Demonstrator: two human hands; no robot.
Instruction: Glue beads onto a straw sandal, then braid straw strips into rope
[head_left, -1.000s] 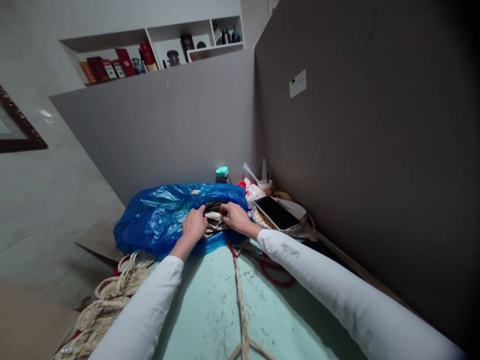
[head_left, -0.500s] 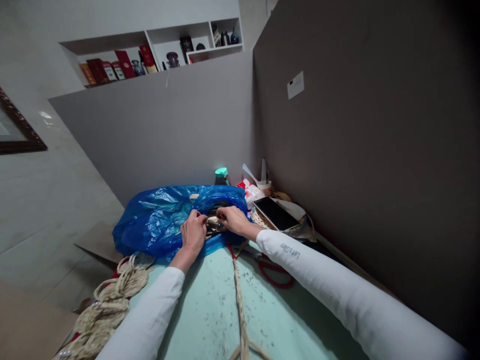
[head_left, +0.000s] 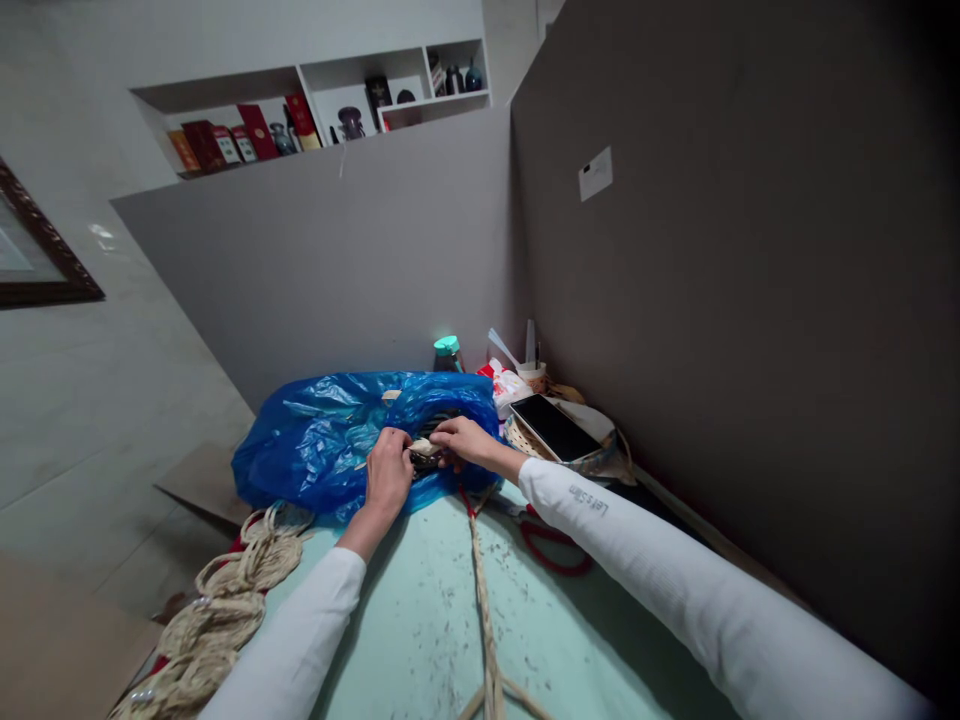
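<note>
At the mouth of a crumpled blue plastic bag, my two hands work close together. A pale, husk-like strip stretches between their fingertips, above darker strips showing inside the opening. My left hand pinches at the strip's left end with curled fingers. From the right, my right hand grips it between thumb and fingers. A plaited straw cord, tied with red at its far end, runs down the table toward me. Some of the bag's contents are hidden by the hands.
Red-handled scissors lie under my right forearm. A phone rests on a woven basket. Coiled straw braids line the left edge of the pale green table. A bottle stands behind the bag, by grey partitions.
My right hand has shifted slightly left and down, closer to my left hand, and its fingers now cover more of the pale strip. The view has moved a little.
</note>
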